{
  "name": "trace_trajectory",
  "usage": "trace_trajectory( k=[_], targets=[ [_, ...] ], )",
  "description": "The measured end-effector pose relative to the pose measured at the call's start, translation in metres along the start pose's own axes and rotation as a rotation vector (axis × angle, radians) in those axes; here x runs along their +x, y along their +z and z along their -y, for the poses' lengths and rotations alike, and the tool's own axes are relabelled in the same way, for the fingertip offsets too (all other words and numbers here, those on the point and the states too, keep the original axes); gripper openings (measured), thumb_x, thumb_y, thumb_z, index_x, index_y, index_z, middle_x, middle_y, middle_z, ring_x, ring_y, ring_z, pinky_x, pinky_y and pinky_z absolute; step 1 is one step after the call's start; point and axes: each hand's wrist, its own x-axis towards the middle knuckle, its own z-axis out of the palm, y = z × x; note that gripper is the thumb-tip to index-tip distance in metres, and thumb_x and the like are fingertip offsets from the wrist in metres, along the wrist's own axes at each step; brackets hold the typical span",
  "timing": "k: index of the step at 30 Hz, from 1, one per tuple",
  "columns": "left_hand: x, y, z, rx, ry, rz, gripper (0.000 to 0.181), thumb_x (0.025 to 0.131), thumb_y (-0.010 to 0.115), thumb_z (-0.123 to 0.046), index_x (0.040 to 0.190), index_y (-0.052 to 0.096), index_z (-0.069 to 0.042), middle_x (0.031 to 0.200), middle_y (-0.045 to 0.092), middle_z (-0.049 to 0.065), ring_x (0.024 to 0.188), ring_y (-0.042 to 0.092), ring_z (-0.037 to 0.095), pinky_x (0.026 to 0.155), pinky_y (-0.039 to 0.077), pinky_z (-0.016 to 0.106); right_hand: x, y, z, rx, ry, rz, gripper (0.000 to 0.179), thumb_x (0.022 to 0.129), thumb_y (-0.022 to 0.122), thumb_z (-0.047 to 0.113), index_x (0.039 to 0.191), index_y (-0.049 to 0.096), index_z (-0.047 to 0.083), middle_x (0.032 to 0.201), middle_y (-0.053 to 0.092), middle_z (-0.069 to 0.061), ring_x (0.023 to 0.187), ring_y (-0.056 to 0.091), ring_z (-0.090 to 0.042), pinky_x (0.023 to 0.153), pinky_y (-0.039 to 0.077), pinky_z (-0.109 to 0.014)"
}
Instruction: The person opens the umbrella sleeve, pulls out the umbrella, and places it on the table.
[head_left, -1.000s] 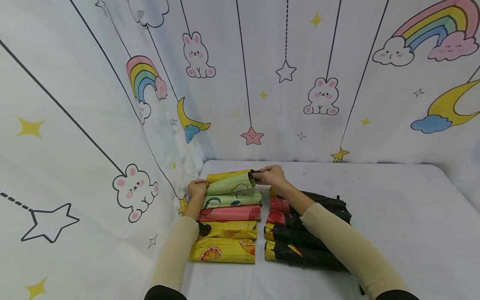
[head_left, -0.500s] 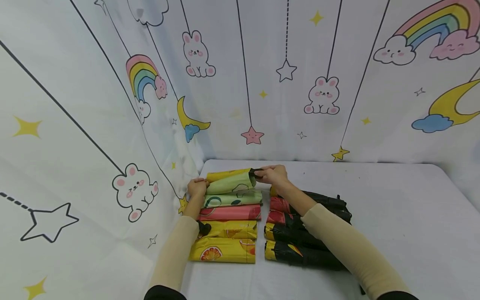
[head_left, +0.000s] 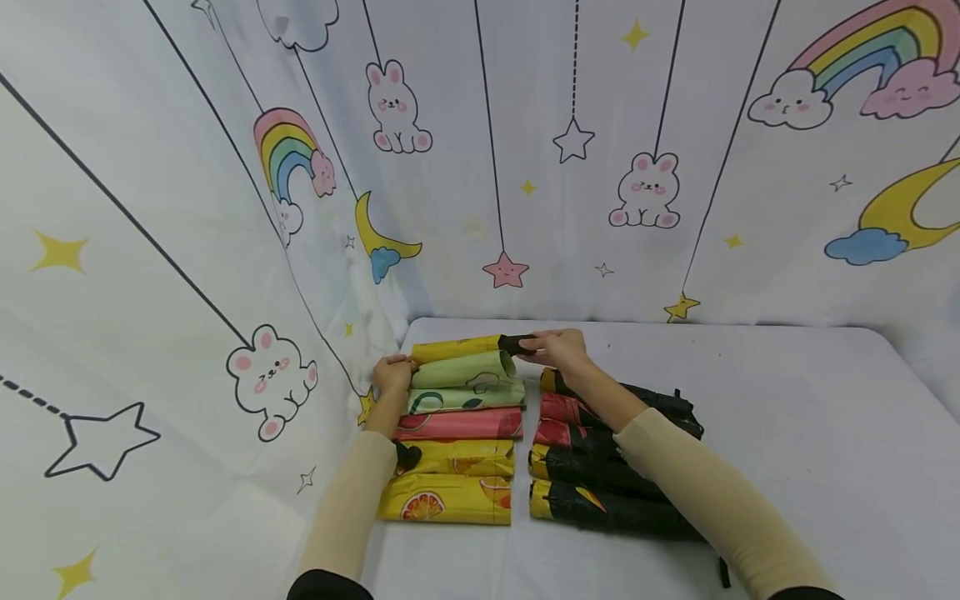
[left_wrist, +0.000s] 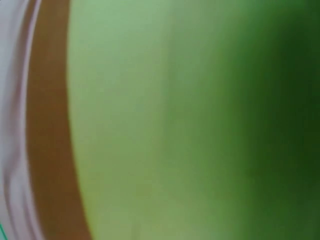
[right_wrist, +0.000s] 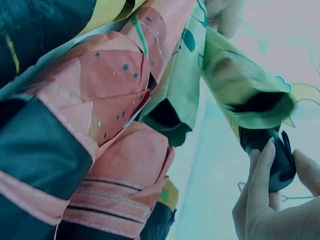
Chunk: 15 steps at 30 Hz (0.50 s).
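In the head view my left hand (head_left: 393, 375) grips the left end of a pale green fabric sleeve (head_left: 465, 370). Its right end gapes dark in the right wrist view, where the sleeve (right_wrist: 240, 90) hangs above my right hand (right_wrist: 262, 205). That hand (head_left: 558, 350) pinches a black umbrella handle (head_left: 516, 344) with a thin strap, between thumb and fingers. The handle sticks out at the right end of a yellow sleeve (head_left: 456, 348), behind the green one. Blurred green fabric (left_wrist: 130, 120) fills most of the left wrist view; no fingers show there.
Nearer me lie a leaf-patterned green sleeve (head_left: 465, 397), a red sleeve (head_left: 457, 425) and two yellow orange-print sleeves (head_left: 450, 500). To their right, several black folded umbrellas (head_left: 630, 508) with red or yellow ends lie under my right forearm. A printed curtain (head_left: 450, 208) borders the white table (head_left: 810, 433).
My right hand has moved slightly right with the black handle, and more of the handle shows beyond the sleeves. The green sleeve's right end has shifted slightly. My left hand stays in place.
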Motion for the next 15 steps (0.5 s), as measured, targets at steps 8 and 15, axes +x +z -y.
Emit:
trace_trajectory(
  k=[8,15],
  targets=[
    [-0.003,0.001,-0.001,0.042,0.009,-0.022,0.022,0.089,0.075,0.007,0.107,0.069,-0.004,0.114,0.072,0.016,0.106,0.064,0.032,0.091,0.053,0.039,0.0,-0.008,0.003,0.01,0.008,0.004,0.057,0.09,0.082,0.006,0.14,0.059,-0.007,0.141,0.059,-0.024,0.096,0.078,-0.024,0.099,0.059,-0.038],
    [0.0,0.003,-0.001,0.031,0.004,-0.026,0.023,0.088,0.075,0.007,0.107,0.069,-0.005,0.115,0.072,0.016,0.109,0.065,0.032,0.092,0.054,0.039,-0.001,-0.016,0.004,0.026,-0.009,0.022,0.059,0.089,0.082,0.004,0.14,0.057,-0.01,0.148,0.052,-0.024,0.1,0.077,-0.027,0.096,0.06,-0.039]
  ],
)
